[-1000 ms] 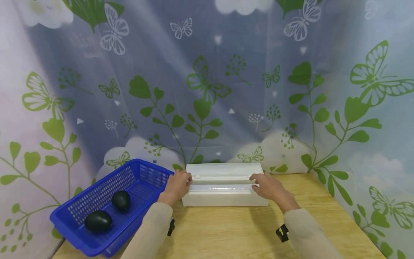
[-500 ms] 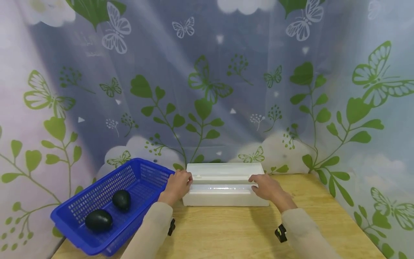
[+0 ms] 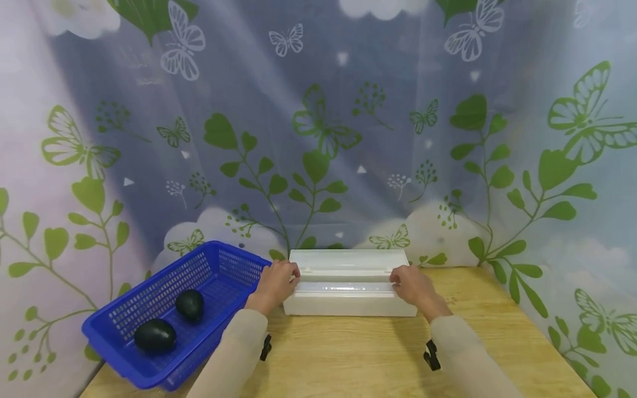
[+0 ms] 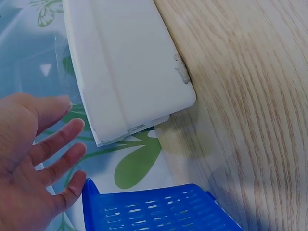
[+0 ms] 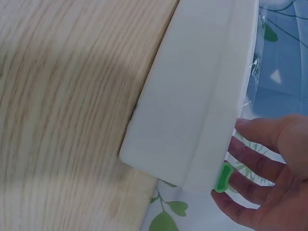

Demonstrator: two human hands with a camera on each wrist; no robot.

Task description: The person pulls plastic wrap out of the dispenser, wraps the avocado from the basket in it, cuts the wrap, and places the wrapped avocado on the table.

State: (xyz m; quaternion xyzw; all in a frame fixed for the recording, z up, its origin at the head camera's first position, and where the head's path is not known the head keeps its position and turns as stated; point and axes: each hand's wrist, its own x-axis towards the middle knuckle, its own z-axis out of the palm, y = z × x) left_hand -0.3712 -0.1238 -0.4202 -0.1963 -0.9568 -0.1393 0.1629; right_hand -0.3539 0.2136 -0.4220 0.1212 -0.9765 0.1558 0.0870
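Observation:
A white cling film dispenser (image 3: 350, 304) stands on the table, its lid (image 3: 348, 260) raised at the back. Clear film (image 3: 345, 287) lies along its opening; a crinkled edge shows in the right wrist view. At the dispenser's left end is my left hand (image 3: 275, 284). In the left wrist view its thumb and bent fingers stand apart, beside the casing. My right hand (image 3: 415, 287) is at the right end, thumb tip against the casing edge and fingers curved. A small green piece (image 5: 224, 178) sits by those fingers. Whether they pinch film cannot be told.
A blue plastic basket (image 3: 124, 298) stands left of the dispenser, close to the left hand. Inside lie two dark green, avocado-like fruits (image 3: 155, 335). The wooden table (image 3: 348, 354) extends in front. A printed curtain (image 3: 249, 166) hangs right behind the dispenser.
My right index finger has drawn back from over the opening towards the dispenser's right end, closer to the thumb. The left hand keeps its place at the left end. The view shifts slightly.

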